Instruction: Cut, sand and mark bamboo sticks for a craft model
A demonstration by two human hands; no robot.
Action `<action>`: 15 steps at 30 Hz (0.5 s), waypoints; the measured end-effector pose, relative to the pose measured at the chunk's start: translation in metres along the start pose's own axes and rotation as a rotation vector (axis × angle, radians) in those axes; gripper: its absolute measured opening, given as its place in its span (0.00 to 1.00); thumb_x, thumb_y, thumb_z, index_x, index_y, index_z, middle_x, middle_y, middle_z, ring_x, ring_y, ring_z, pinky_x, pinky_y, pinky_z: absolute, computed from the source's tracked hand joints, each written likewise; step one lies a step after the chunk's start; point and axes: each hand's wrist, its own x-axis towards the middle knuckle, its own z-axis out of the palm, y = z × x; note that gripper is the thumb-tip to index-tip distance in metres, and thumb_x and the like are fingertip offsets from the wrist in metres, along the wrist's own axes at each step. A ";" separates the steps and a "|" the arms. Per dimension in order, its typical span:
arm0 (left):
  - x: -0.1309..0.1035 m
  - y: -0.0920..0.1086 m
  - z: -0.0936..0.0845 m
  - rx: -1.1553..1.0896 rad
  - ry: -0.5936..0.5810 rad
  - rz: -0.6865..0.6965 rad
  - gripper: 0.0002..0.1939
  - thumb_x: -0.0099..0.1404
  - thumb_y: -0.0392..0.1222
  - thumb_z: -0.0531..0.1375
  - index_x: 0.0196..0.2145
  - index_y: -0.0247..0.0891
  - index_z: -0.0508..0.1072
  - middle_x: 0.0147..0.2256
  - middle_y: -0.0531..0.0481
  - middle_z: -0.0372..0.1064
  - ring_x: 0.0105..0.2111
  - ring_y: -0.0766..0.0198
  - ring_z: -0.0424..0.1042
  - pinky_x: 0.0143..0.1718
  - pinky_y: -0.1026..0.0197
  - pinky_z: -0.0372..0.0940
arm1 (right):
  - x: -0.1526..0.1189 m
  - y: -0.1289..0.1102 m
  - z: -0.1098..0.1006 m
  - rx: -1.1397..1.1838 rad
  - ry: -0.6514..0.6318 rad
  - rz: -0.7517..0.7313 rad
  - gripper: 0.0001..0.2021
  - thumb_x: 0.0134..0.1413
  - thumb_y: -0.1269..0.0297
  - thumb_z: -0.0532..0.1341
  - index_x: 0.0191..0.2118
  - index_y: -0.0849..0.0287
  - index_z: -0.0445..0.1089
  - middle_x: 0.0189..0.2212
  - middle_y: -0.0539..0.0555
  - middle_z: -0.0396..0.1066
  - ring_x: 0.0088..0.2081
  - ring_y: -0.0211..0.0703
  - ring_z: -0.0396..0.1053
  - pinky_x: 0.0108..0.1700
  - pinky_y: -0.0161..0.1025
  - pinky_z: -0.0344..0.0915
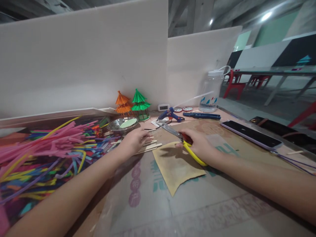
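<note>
1. The right hand (pixel 197 143) grips metal scissors with yellow handles (pixel 176 133), blades pointing forward and left, above a tan paper sheet (pixel 182 168) with a ragged near edge.
2. The left hand (pixel 134 141) is curled at several thin, pale wooden sticks (pixel 155 145) near the paper's far left corner; I cannot tell whether it pinches any.
3. For good handling, point the blades away from the left fingers and the blue glue gun (pixel 170 114), and line the sticks up evenly.
4. Tall white panels (pixel 84 62) stand behind; red chairs (pixel 233 86) show at right.
5. The surface (pixel 187 210), clear sheeting over printed cardboard, carries a multicoloured heap of fuzzy stems (pixel 61 144), a clear plastic bottle (pixel 209 89), a dark-screened phone (pixel 251 134) and a green tiered pagoda model (pixel 140 105).
</note>
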 end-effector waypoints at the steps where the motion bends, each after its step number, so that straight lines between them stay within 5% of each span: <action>1: 0.000 -0.003 0.003 0.011 -0.017 0.002 0.12 0.70 0.43 0.56 0.41 0.39 0.79 0.37 0.45 0.74 0.38 0.59 0.72 0.40 0.61 0.65 | 0.000 0.001 0.001 0.005 0.000 -0.003 0.23 0.54 0.47 0.65 0.48 0.60 0.72 0.29 0.50 0.67 0.29 0.40 0.61 0.30 0.36 0.57; 9: 0.003 -0.038 0.007 0.146 -0.016 -0.086 0.16 0.69 0.38 0.52 0.43 0.38 0.79 0.42 0.41 0.77 0.43 0.53 0.74 0.47 0.57 0.65 | 0.001 0.000 0.001 0.017 -0.002 0.006 0.24 0.51 0.45 0.67 0.46 0.59 0.73 0.29 0.50 0.67 0.29 0.40 0.62 0.30 0.36 0.57; 15: 0.003 -0.047 0.012 0.135 -0.009 -0.086 0.14 0.68 0.41 0.54 0.40 0.37 0.79 0.36 0.42 0.75 0.39 0.54 0.73 0.46 0.56 0.66 | 0.001 0.001 0.001 0.013 -0.010 -0.005 0.24 0.52 0.45 0.67 0.46 0.60 0.73 0.28 0.50 0.66 0.28 0.40 0.61 0.30 0.36 0.56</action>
